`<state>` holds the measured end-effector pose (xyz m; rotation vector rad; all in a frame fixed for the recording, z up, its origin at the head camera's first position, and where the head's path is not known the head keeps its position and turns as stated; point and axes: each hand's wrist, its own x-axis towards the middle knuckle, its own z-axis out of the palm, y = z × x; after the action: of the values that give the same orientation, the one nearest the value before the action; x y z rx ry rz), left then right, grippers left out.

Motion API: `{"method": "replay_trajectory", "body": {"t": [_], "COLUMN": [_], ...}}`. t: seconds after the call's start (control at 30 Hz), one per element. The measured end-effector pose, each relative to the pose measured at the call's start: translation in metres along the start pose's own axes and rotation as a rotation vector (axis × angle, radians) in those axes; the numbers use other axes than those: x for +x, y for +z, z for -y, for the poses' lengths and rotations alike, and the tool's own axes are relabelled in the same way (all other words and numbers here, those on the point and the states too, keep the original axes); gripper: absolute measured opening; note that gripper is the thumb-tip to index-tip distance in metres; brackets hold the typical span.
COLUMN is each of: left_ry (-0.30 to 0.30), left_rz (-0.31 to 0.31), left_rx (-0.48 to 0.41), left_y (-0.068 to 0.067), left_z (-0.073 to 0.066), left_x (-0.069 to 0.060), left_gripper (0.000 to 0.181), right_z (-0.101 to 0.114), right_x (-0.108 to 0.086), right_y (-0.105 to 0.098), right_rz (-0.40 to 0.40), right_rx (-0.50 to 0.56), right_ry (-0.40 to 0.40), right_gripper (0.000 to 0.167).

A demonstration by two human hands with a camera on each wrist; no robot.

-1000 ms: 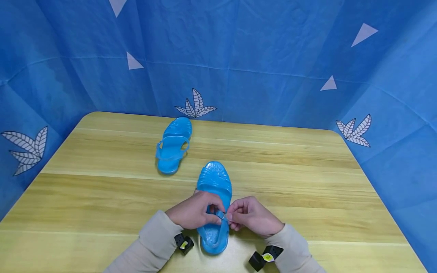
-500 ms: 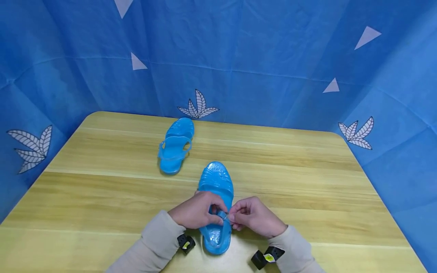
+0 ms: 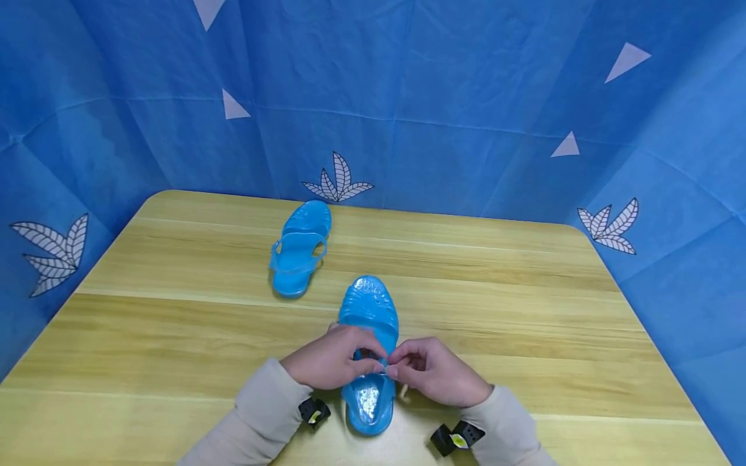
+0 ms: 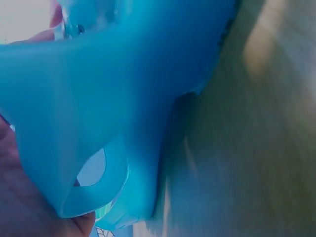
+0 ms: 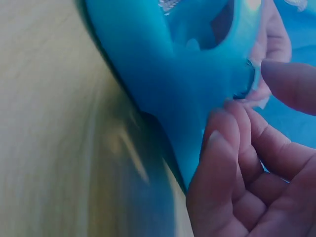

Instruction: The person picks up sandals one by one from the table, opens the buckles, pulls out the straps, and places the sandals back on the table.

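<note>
A glossy blue jelly sandal (image 3: 368, 301) lies on the table with its toe pointing away from me. My left hand (image 3: 335, 358) reaches over its left side, thumb and forefinger pinching the sandal strap above the sole. From the right, my right hand (image 3: 440, 372) pinches the strap by its buckle, and the fingertips of both hands nearly meet. The right wrist view shows the small dark-rimmed buckle (image 5: 245, 79) beside the thumb. In the left wrist view, the sandal's side (image 4: 98, 84) fills much of the picture. Fingers partly hide the strap end.
A second blue sandal (image 3: 298, 252) lies farther back on the left, its strap looped across the sole. The wooden table (image 3: 524, 310) ends at a blue curtain (image 3: 443, 84) behind. Each wrist carries a small black camera (image 3: 315, 412).
The strap's fastening, visible between the hands earlier, is now mostly covered by fingertips. The strap sits higher, baring more of the heel. Both sandals stay in place.
</note>
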<state>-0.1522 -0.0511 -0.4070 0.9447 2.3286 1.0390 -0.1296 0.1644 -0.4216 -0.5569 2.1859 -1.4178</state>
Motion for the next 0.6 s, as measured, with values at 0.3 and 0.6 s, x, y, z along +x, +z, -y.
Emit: {"method": "replay_trajectory", "body": {"t": [0.3,0.6], "left_ry": [0.030,0.018], "left_rz": [-0.056,-0.072], "left_rx": [0.022,0.016], "left_y": [0.005,0.006], "left_z": [-0.002,-0.001], "left_x": [0.000,0.001], "left_gripper": [0.012,0.014], "right_z": [0.001,0.002], "right_x": [0.000,0.001], "right_y": [0.011,0.012], "right_rz": [-0.098,-0.132], "right_rx": [-0.058,-0.067], "right_ry": [-0.073,-0.070], "right_gripper": [0.018,0.016]}}
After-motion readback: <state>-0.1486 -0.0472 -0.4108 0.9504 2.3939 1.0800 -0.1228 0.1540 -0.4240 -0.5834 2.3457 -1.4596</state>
